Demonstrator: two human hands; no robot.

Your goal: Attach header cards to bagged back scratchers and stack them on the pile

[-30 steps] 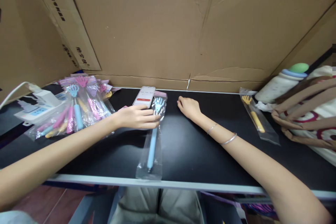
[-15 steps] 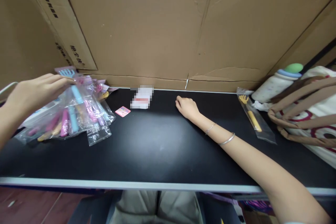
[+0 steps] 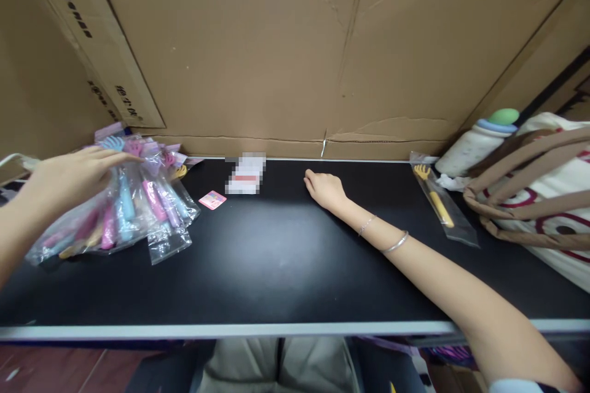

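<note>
At the left, a pile of back scratchers [image 3: 124, 202] in clear plastic bags lies on the black table, with pink, blue, purple and yellow handles. My left hand [image 3: 78, 175] is over the pile, palm down, its fingers stretched out to the right; its underside is hidden, so I cannot tell whether it touches the bags. My right hand [image 3: 326, 189] rests on the tabletop near the middle, fingers curled in, with nothing visible in them. Off to the right lies a single yellow back scratcher [image 3: 434, 195] in its own clear bag.
A pink card [image 3: 212, 199] and a blurred-out white paper [image 3: 246, 175] lie between the pile and my right hand. A white bottle [image 3: 474, 144] leans beside a cloth bag [image 3: 548, 190] at the right. A cardboard wall [image 3: 258, 61] stands along the table's back.
My left hand has moved slightly right and down over the pile. A blue-clawed back scratcher under it now sits lower. My right hand stays in place; the view has shifted slightly.
</note>
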